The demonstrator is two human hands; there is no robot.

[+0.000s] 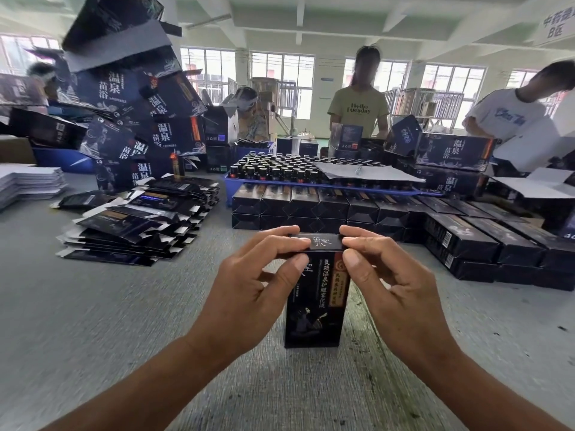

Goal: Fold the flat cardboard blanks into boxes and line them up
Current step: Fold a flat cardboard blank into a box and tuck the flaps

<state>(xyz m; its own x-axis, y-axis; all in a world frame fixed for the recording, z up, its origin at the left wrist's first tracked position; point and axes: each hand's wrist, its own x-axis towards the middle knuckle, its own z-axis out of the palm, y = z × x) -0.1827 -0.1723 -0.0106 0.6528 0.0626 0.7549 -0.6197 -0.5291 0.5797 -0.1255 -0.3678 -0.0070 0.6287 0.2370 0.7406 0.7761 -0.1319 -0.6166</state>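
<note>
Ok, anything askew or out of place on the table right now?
Yes: the big boxes stacked at far left lean in a tilted, jumbled heap. The blanks are fanned unevenly. The box held by both hands stands upright; the rows look tidy.

Upright dark box (314,306), printed with gold script and a seated figure, standing on end on the grey table, top flap (317,243) folded over and level. Behind it, folded boxes (342,209) lying on their sides, stacked two high in a row running right. To the left, flat blanks (140,219) heaped in a loose, slumping pile.
</note>
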